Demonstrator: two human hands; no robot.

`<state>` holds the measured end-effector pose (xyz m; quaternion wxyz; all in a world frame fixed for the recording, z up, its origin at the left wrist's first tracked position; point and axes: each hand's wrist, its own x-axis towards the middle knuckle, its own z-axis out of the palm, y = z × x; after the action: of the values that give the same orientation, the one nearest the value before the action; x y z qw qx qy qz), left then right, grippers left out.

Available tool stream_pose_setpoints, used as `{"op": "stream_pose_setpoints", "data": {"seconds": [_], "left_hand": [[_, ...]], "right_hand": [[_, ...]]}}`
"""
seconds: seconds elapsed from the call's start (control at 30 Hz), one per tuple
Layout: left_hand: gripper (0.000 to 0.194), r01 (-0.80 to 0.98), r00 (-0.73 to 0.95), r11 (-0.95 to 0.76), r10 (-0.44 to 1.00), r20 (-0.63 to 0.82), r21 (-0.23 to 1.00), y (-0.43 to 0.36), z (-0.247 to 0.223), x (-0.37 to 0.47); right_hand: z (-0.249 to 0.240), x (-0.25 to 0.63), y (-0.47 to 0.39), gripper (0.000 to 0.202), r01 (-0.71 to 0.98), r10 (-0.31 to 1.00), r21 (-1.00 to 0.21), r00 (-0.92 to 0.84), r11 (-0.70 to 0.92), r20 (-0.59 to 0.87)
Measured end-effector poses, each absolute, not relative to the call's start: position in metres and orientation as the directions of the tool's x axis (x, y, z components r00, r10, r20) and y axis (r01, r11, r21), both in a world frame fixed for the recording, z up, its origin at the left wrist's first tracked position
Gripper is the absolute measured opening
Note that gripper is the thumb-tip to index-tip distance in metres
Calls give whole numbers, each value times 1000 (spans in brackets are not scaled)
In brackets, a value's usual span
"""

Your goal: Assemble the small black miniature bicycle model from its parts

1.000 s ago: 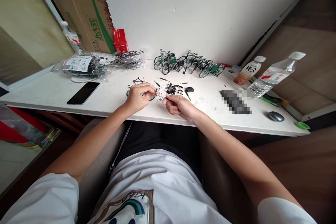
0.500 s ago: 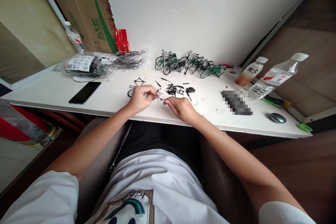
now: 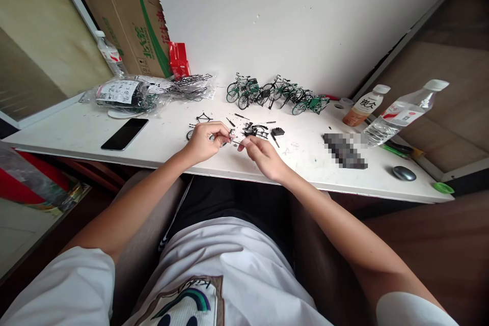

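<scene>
My left hand is closed in a pinch around a small, pale and dark part, mostly hidden by the fingertips. Just right of it, my right hand grips a thin rod-like piece between thumb and fingers, its end pointing at the left fingertips. Its exact kind is too small to make out. Behind the hands lie a black toy bicycle frame piece, a heap of black bicycle parts, a black block-shaped part and several slim dark sticks. A small wheel shows beside my left hand.
Assembled toy bicycles stand along the wall. Plastic bags of parts and a phone lie left on the white table. To the right are a tea bottle, a water bottle and a mouse.
My right hand has risen slightly and turned, its thumb now showing more on top of the thin rod-like piece. The left hand keeps its pinch almost in place.
</scene>
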<state>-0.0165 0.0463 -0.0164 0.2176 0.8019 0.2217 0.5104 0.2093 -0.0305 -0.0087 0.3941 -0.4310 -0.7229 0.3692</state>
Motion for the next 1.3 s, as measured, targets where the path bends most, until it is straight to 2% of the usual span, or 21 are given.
{"op": "stream_pose_setpoints", "data": {"seconds": [0.07,0.17,0.23,0.3,0.4,0.47,0.53,0.6,0.63,0.7,0.73,0.83,0.9,0.93,0.97,1.03,1.1,1.13,1.2,1.23,1.3], "left_hand": [[11,89,396,-741,640,659,666,46,-17,-16],[6,56,420,-659,697,581,750,46,-18,-17],[5,61,426,-654,700,573,754,46,-19,-17],[7,60,416,-672,689,593,738,46,-21,-16],[11,65,382,-712,665,642,699,45,-24,-13],[14,77,354,-747,640,682,660,43,-25,-10],[18,87,327,-789,599,731,608,41,-25,-9],[20,97,309,-834,544,780,543,39,-23,-8],[22,101,311,-855,514,800,509,39,-22,-9],[24,111,337,-882,466,818,457,40,-20,-11],[24,119,359,-888,455,815,444,41,-20,-12],[21,164,386,-873,485,785,459,44,-20,-13],[17,189,382,-850,525,760,492,45,-22,-13],[15,192,380,-836,546,747,514,45,-23,-12],[13,189,379,-821,567,731,539,46,-25,-11],[10,161,382,-783,611,693,601,46,-29,-9],[8,113,380,-736,652,656,667,45,-31,-7],[8,86,376,-718,666,645,691,45,-32,-6],[10,52,363,-709,669,648,703,43,-32,-4],[11,47,356,-721,658,663,691,42,-32,-3],[15,58,349,-772,610,711,633,40,-31,-1]], "right_hand": [[-8,214,-31,49,550,836,-630,-369,548,406],[-8,222,-29,44,672,734,-330,-497,663,462],[-10,226,-26,45,700,712,-237,-528,674,463],[-13,226,-25,46,720,720,-220,-517,658,462],[-19,221,-27,47,706,762,-334,-456,625,460],[-21,215,-30,48,623,800,-508,-399,595,448],[-20,209,-33,51,439,867,-753,-330,491,373],[-17,204,-35,51,155,930,-959,-323,236,177],[-15,202,-35,50,16,933,-997,-354,72,62],[-12,201,-34,44,-167,891,-967,-443,-194,-102],[-10,201,-33,42,-199,869,-944,-473,-263,-142],[-10,204,-30,46,-134,880,-970,-460,-202,-119],[-13,207,-29,52,55,926,-997,-376,52,28],[-15,210,-29,53,202,930,-954,-338,222,145],[-16,212,-28,51,363,904,-847,-329,389,275],[-18,219,-27,43,612,779,-490,-412,621,473],[-18,225,-25,38,695,653,-158,-538,702,533],[-18,228,-24,37,702,613,-52,-579,710,538],[-18,232,-22,35,706,582,36,-611,708,537],[-18,233,-22,35,706,585,23,-605,708,540],[-19,231,-22,37,691,626,-106,-566,715,536]]}}
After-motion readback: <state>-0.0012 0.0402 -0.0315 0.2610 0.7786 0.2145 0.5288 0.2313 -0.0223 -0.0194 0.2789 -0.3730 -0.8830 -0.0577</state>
